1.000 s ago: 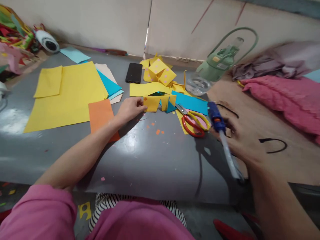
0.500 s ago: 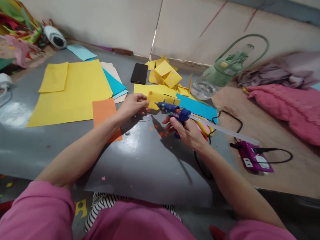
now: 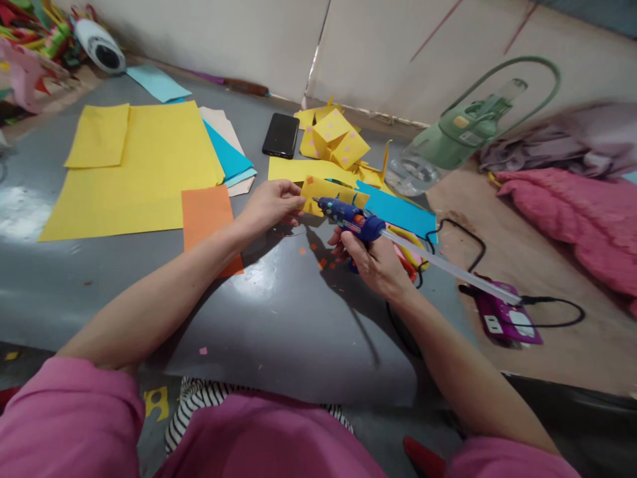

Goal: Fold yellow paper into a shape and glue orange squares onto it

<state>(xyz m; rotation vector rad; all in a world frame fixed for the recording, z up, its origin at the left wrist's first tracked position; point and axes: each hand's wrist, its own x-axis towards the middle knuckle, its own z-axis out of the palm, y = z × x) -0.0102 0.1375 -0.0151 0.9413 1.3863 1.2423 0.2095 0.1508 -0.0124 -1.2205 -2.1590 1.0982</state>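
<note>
My left hand pinches the left end of a yellow strip that has a small orange square on it. My right hand is wrapped round the handle of a blue glue gun, whose tip points left at the strip, close to my left fingers. A long clear glue stick sticks out of the back of the gun. Small orange scraps lie on the grey table below. Behind the strip lies a flat yellow sheet.
A black phone and folded yellow pieces with pink dots lie behind. Yellow sheets and an orange sheet are left. Right are a blue strip, scissors, a green bottle and a purple power socket with a black cable.
The view has shifted slightly. The yellow strip is tilted more upright before the glue gun tip, and the glue stick's far end now overlaps the purple socket. Both hands keep their holds.
</note>
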